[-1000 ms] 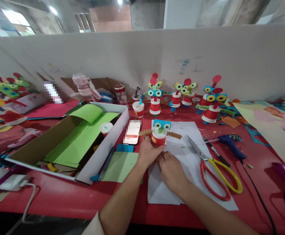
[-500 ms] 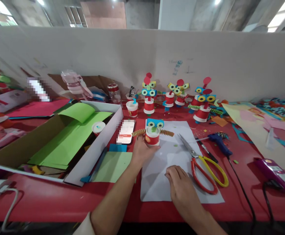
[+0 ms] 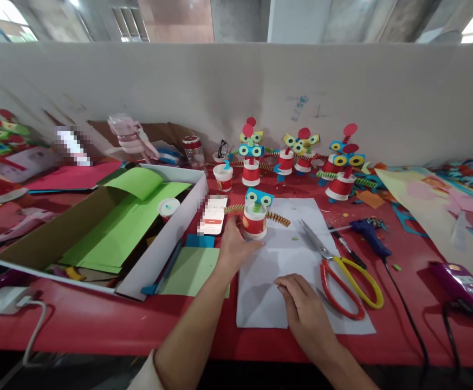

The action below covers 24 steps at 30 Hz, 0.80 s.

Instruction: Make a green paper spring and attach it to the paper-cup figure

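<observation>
- The cup toy [image 3: 254, 223] is upright at the far left corner of the white paper [image 3: 260, 306]; whether its base touches the paper or is slightly raised, I cannot tell.
- It lies straight ahead of the left hand [image 3: 236, 249] and ahead and to the left of the right hand [image 3: 307, 311]; the left is clearly nearer.
- Its cup body runs up and down, while its two folded arms spread sideways, the right one sloping down a little. The blue head, with two round eyes, tilts slightly.
- The left hand grasps the cup low down, thumb across the near side and fingers around the left.
- The right hand is loosely curled over the near part of the paper, apart from the toy. I see nothing in it, but cannot tell whether the fingertips pinch something small.
- The scissors [image 3: 326, 253] lie partly on the paper, right of the toy, with the pen [image 3: 348, 248] and glue gun [image 3: 369, 236] beyond.
- Left of the toy are the phone [image 3: 215, 208] and, farther off, the box [image 3: 167, 233] with green sheets [image 3: 110, 235].
- The surface [image 3: 175, 336] is red; similar toys [image 3: 251, 172] stand along its back, before a pale partition [image 3: 159, 76].
</observation>
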Motion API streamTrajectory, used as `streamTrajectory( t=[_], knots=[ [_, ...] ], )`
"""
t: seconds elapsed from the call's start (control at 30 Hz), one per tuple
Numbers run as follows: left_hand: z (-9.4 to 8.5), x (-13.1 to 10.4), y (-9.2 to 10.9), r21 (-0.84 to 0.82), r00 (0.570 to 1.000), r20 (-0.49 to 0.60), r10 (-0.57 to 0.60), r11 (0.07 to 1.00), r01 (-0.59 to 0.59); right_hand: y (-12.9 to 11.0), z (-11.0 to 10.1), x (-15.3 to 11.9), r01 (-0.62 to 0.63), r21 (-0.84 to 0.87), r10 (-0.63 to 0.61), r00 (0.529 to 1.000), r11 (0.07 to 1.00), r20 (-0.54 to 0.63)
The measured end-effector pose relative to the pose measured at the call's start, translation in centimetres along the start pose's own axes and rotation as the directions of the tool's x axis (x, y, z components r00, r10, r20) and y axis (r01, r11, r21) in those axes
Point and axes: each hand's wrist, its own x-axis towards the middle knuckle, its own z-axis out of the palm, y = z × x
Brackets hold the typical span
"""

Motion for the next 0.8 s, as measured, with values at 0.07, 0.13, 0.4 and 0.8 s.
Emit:
streamTrajectory(
  t=[0.07, 0.13, 0.4, 0.8],
  knots=[
    [0.1, -0.1, 0.3, 0.035, 0.999, 0.041, -0.001, 0.999, -0.001, 0.0, 0.0, 0.0, 0.014, 0.000, -0.014, 1.000, 1.000, 0.020],
    [0.2, -0.3, 0.6, 0.091, 0.998, 0.065, -0.010, 0.996, 0.004, 0.0, 0.0, 0.0, 0.016, -0.001, -0.016, 0.999, 1.000, 0.032],
    [0.7, -0.5, 0.6, 0.316, 1.000, 0.020, -0.015, 0.949, 0.008, 0.2, 0.1, -0.1, 0.008, 0.030, -0.009, 0.999, 1.000, 0.033],
    [1.3, -0.8, 1.2, 0.378, 0.999, -0.033, 0.016, 0.926, -0.002, -0.4, -0.2, 0.1, -0.082, 0.095, 0.079, 0.996, 0.992, 0.028]
  ],
)
